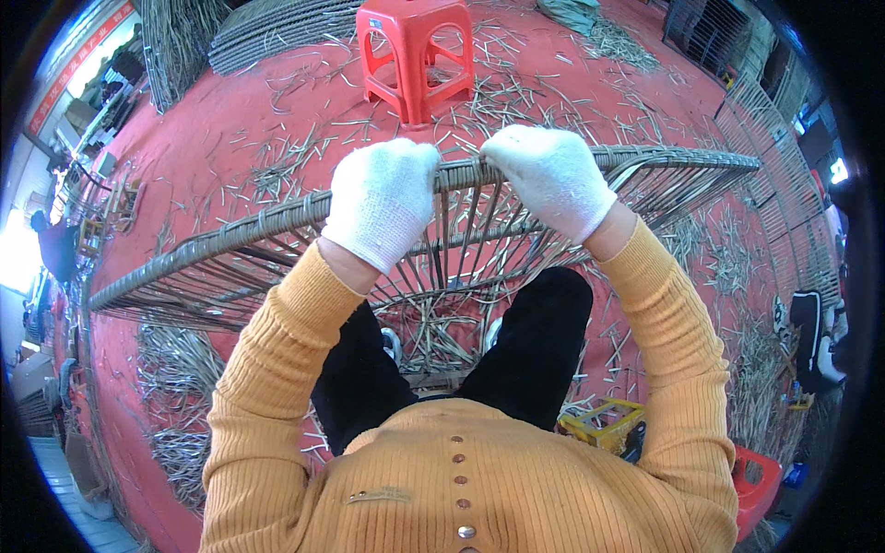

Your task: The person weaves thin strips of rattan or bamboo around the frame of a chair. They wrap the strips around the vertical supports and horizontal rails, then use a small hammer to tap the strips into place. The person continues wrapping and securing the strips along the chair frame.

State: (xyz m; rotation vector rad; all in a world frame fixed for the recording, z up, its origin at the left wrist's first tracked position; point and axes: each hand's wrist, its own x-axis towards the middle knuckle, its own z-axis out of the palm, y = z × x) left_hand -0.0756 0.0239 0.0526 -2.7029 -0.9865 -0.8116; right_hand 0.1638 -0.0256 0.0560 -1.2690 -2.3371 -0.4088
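A long woven wicker frame point(263, 221) stands across in front of my knees, its thick wrapped rim uppermost and many thin rods slanting down from it. My left hand point(383, 198), in a white knit glove, is closed on the rim left of the middle. Close by on the right, my right hand point(550, 180), also gloved, grips the same rim with its fingers curled over. A short stretch of wrapped rim shows between the two fists. The fingertips of both hands are largely hidden, so a thin strand in them cannot be made out.
A red plastic stool point(415, 55) stands beyond the frame. Loose strips point(277, 170) litter the red floor. At the far left lies a stack of woven panels point(286, 37); another lattice panel point(784, 184) leans at the right. A yellow crate point(604, 424) sits by my right elbow.
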